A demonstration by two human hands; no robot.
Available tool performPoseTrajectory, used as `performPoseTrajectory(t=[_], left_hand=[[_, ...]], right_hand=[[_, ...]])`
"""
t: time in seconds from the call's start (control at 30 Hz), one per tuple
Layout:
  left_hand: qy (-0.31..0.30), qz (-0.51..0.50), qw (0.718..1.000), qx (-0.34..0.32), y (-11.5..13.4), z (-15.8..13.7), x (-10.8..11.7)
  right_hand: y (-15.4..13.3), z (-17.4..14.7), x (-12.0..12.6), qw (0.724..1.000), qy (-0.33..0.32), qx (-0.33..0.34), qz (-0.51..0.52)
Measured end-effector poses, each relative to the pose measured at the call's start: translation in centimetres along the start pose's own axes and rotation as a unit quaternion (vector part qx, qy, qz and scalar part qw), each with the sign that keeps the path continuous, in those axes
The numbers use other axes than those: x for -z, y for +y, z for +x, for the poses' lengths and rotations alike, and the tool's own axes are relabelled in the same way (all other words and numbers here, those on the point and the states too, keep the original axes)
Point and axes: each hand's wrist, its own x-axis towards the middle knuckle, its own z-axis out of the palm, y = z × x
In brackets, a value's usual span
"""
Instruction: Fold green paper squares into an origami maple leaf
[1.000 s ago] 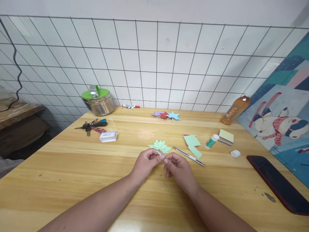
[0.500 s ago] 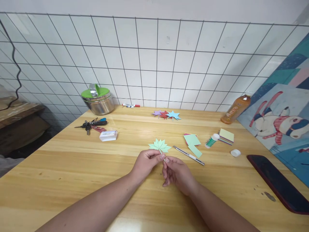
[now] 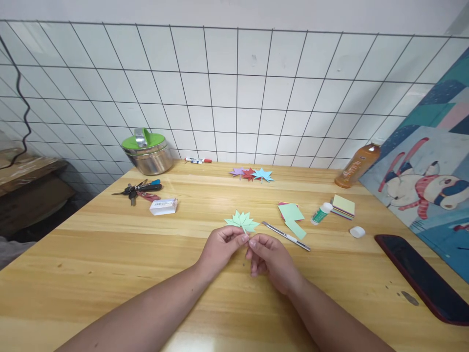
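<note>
A pale green folded paper leaf [image 3: 242,221] with pointed lobes is in front of me, its thin stem toward my body. My left hand [image 3: 224,244] pinches the stem between thumb and forefinger, close under the lobes. The stem's lower end is in the pinch of my right hand [image 3: 269,256], whose other fingers curl below. Fingertips hide most of the stem. Just right of the leaf lies a silver craft knife [image 3: 286,236]. Beyond it are green paper pieces [image 3: 292,212], with a red-edged sheet beneath.
Purple, red and blue paper leaves [image 3: 251,174] lie near the wall. To the right are a glue stick [image 3: 321,213], its white cap [image 3: 357,231], a paper stack [image 3: 343,206], a bottle [image 3: 358,165] and a phone [image 3: 421,278]. Keys [image 3: 141,187], a small box [image 3: 163,206] and a lidded pot [image 3: 148,155] stand left.
The curled lower fingers of my right hand have drawn up and in slightly. My left hand keeps its pinch on the stem, and the leaf stays almost in place.
</note>
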Motion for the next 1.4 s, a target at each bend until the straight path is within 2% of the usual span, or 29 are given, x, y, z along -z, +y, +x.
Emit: performPoseTrajectory(t=[0.07, 0.17, 0.3, 0.6, 0.83, 1.0, 1.1, 1.2, 1.3, 1.4], left_hand=[[-0.012, -0.014, 1.000, 0.002, 0.0, 0.0, 0.0], [0.002, -0.020, 1.000, 0.000, -0.1, -0.1, 0.1], [0.003, -0.038, 0.999, 0.003, -0.2, 0.0, 0.2], [-0.059, -0.061, 0.996, 0.012, 0.3, -0.1, 0.0], [-0.032, -0.061, 0.997, 0.032, 0.1, -0.1, -0.1], [-0.084, -0.088, 0.992, 0.039, -0.3, -0.2, 0.0], [-0.097, -0.090, 0.991, 0.024, -0.4, -0.2, 0.0], [-0.091, -0.087, 0.992, 0.020, -0.4, -0.1, 0.1], [-0.035, -0.078, 0.996, 0.018, -0.2, 0.0, 0.1], [0.007, -0.048, 0.999, 0.009, 0.0, 0.2, 0.0]], right_hand=[[-0.1, 0.0, 0.0, 1.000, 0.019, 0.001, 0.003], [-0.3, 0.0, 0.1, 0.999, 0.036, 0.006, 0.008], [-0.3, -0.1, 0.1, 1.000, 0.024, 0.004, 0.010], [0.3, 0.1, 0.3, 0.999, -0.018, -0.021, 0.040], [0.4, 0.0, 0.5, 0.976, -0.134, -0.089, 0.145], [0.3, 0.1, 1.0, 0.935, -0.243, -0.149, 0.211], [0.2, 0.1, 1.2, 0.922, -0.270, -0.164, 0.225], [0.1, 0.0, 1.1, 0.947, -0.223, -0.134, 0.190], [0.0, -0.2, 0.6, 0.988, -0.099, -0.059, 0.101], [0.0, -0.2, -0.1, 1.000, 0.009, -0.009, 0.007]])
